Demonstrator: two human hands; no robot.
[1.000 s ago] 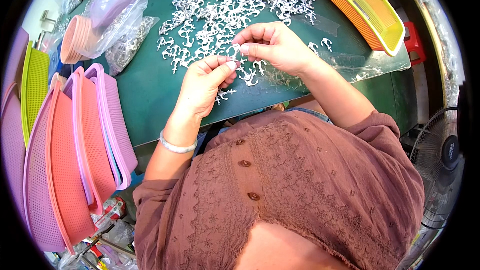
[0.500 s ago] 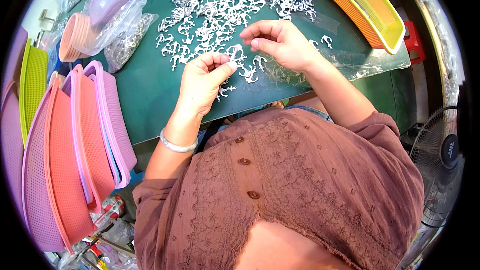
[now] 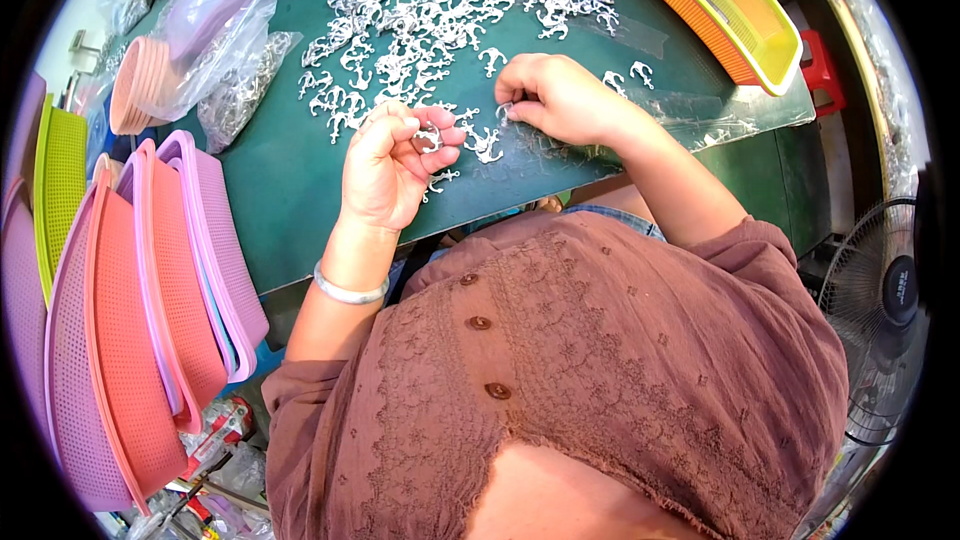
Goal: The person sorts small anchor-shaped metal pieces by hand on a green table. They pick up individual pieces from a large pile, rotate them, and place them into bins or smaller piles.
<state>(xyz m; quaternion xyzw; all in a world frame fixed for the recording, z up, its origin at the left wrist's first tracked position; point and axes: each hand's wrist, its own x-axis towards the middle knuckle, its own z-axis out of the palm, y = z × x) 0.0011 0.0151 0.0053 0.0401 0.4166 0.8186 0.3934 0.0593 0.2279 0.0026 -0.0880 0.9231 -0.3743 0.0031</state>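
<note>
Anchor-shaped metal charms point(image 3: 440, 10), silvery, thin and stiff, lie heaped on the green table point(image 3: 290, 190) at twelve o'clock from the hands. Left hand point(image 3: 385, 170) pinches one charm point(image 3: 430, 137) between fingertips; right hand point(image 3: 560, 100), at two o'clock from it, nips another. Probably light, slippery and snag-prone, they are best held by the shank.

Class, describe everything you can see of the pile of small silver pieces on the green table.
The pile of silver pieces looks like shiny metal, each piece small and anchor-like with curled hooks. They lie flat, loosely tangled, spread over the far middle of the green table. Its near edge reaches the left hand, which pinches one piece, and the right hand.
</note>
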